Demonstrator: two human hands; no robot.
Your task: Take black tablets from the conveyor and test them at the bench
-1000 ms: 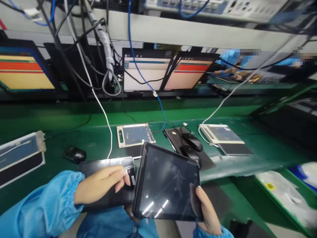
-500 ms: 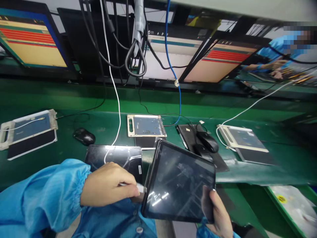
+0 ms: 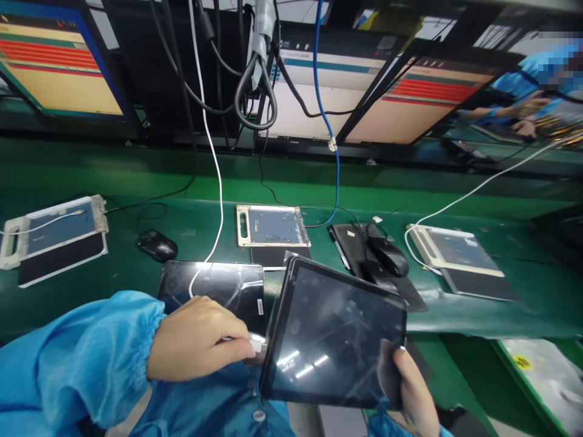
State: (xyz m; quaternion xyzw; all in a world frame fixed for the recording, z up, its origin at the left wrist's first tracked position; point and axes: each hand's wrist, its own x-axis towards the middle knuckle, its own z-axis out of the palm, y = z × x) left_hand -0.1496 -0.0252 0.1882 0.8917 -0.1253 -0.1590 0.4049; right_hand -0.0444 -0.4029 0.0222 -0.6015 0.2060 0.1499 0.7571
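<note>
A black tablet (image 3: 337,340) with a dark, glossy screen is tilted in front of me, its right edge held by my right hand (image 3: 416,394). At the tablet's left edge, my left hand (image 3: 200,340) pinches the white plug (image 3: 256,346) of a cable between thumb and finger. Whether the plug is inserted cannot be made out. The white cable (image 3: 214,158) runs down from above to behind my left hand. Partly behind that hand, a second dark tablet (image 3: 228,285) lies on the green bench.
Along the green bench (image 3: 122,273) are a black mouse (image 3: 157,244), a left fixture (image 3: 59,233), a middle fixture (image 3: 273,226), a right fixture (image 3: 464,249) and a dark mouse (image 3: 387,255). Monitors stand behind. A person's hands (image 3: 528,115) show at upper right.
The tablet in my right hand has shifted slightly right. The bench items also appear a little further right and higher in the view. Both hands keep their holds.
</note>
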